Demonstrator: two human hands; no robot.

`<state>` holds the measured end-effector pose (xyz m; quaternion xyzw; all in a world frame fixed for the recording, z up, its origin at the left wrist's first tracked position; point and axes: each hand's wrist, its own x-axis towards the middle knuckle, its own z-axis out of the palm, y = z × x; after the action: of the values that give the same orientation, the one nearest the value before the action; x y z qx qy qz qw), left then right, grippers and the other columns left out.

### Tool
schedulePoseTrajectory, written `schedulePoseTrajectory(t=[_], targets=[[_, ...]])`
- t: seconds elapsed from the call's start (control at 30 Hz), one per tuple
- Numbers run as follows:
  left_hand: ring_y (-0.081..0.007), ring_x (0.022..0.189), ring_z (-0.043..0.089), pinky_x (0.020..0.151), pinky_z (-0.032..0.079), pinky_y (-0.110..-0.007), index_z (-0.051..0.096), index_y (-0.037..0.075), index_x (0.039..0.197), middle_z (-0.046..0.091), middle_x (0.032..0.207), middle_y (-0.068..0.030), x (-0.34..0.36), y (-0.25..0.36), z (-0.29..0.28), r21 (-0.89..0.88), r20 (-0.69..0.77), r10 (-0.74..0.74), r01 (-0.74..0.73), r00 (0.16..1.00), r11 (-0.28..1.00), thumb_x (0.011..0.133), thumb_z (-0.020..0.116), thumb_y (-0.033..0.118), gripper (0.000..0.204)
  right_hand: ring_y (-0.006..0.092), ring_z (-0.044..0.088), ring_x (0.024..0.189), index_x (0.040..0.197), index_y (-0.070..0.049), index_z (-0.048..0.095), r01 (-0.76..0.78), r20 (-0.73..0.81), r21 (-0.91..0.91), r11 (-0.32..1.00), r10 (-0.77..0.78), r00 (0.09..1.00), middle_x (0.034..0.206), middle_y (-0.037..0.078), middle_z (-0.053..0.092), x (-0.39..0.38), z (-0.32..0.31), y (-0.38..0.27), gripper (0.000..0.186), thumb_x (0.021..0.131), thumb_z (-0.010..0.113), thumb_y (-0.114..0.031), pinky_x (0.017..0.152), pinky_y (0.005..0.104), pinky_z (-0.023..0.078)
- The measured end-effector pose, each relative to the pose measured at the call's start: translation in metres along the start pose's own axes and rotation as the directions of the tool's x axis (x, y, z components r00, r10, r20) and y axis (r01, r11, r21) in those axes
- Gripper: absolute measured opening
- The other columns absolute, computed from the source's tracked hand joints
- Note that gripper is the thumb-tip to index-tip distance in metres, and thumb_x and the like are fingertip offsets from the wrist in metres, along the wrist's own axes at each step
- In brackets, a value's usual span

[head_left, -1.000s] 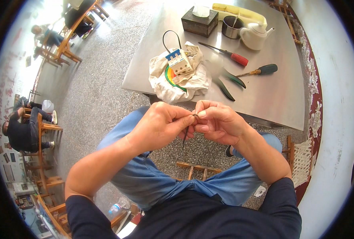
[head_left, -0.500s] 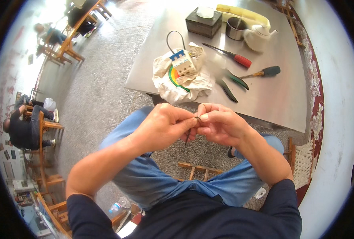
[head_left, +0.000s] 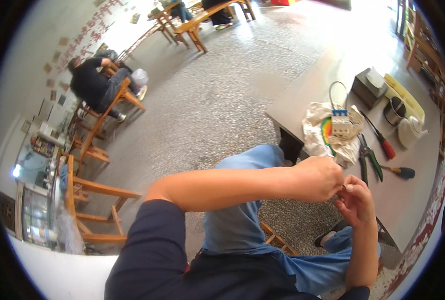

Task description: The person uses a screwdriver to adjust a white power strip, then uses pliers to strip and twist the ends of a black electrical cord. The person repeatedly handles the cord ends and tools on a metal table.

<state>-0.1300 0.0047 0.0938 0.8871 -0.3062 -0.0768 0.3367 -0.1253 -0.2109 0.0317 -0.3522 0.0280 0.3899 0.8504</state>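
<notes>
L hand (head_left: 316,178) & R hand (head_left: 355,201) both pinch a small wire (head_left: 343,188) btwn fingertips, above the lap, near the table (head_left: 302,95). Best keep grip tight, twist slow so it doesn't slip.

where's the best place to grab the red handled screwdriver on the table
Probably by the red handle, the thick end nearest the table's front. The screwdriver lies flat with its thin dark shaft pointing away toward the metal pot. Come from above with the right hand, fingers across the handle. The green-handled pliers lie close on the left, so that side is tighter.
</notes>
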Motion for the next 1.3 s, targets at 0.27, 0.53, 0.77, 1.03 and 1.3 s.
schedulePoseTrajectory(t=[0.27,0.53,0.77,1.03,1.3], targets=[[-0.0416,0.073,0.066,0.067,0.053,-0.049,0.069,0.002,0.076,0.066,0.073,-0.0217,0.004,-0.008,-0.006,-0.026,-0.007,-0.027,0.027,1.0,0.999,0.087,0.063,0.016,0.019,0.0081,0.048,0.049,0.101,-0.003,0.058,0.259,-0.047,-0.307,0.916,-0.287,0.957,0.077,0.007,0.063,0.005,0.003,0.007,0.011,0.093,0.064,-0.008,0.041,0.0184,0.033],[-0.0346,0.065,0.066,0.065,0.052,-0.043,0.071,-0.001,0.085,0.065,0.069,-0.019,0.008,-0.012,-0.015,-0.168,0.131,0.015,0.007,0.991,0.986,0.089,0.065,0.016,0.019,0.0047,0.053,0.057,0.099,-0.001,0.065,0.258,0.025,-0.587,0.768,-0.301,0.953,0.081,0.005,0.067,-0.004,0.006,-0.008,0.009,0.091,0.067,-0.004,0.049,0.0175,0.037],[-0.0289,0.07,0.069,0.068,0.053,-0.039,0.075,0.001,0.1,0.071,0.078,-0.0185,0.008,-0.007,-0.025,-0.194,0.301,-0.023,0.085,0.953,0.977,0.092,0.066,0.019,0.022,0.0058,0.063,0.073,0.093,0.001,0.068,0.232,0.091,-0.703,0.672,-0.238,0.967,0.083,0.001,0.068,-0.01,0.013,-0.016,0.008,0.091,0.073,-0.005,0.065,0.019,0.05],[-0.0212,0.074,0.068,0.07,0.053,-0.035,0.076,0.001,0.103,0.073,0.083,-0.0155,0.01,0.002,-0.032,-0.229,0.447,-0.09,0.211,0.89,0.95,0.093,0.069,0.022,0.024,0.0042,0.06,0.07,0.093,0.001,0.071,0.214,0.156,-0.709,0.672,-0.146,0.977,0.078,0.0,0.067,-0.015,0.013,-0.022,0.008,0.093,0.072,-0.007,0.061,0.0209,0.047],[-0.0118,0.077,0.064,0.072,0.051,-0.03,0.076,0.001,0.104,0.074,0.086,-0.0092,0.014,0.004,-0.033,-0.199,0.566,-0.149,0.31,0.811,0.93,0.095,0.069,0.018,0.021,0.0078,0.059,0.072,0.092,0.0,0.07,0.37,0.3,-0.793,0.485,-0.217,0.929,0.079,0.002,0.065,-0.019,0.013,-0.021,0.007,0.09,0.073,-0.006,0.061,0.0251,0.046]])
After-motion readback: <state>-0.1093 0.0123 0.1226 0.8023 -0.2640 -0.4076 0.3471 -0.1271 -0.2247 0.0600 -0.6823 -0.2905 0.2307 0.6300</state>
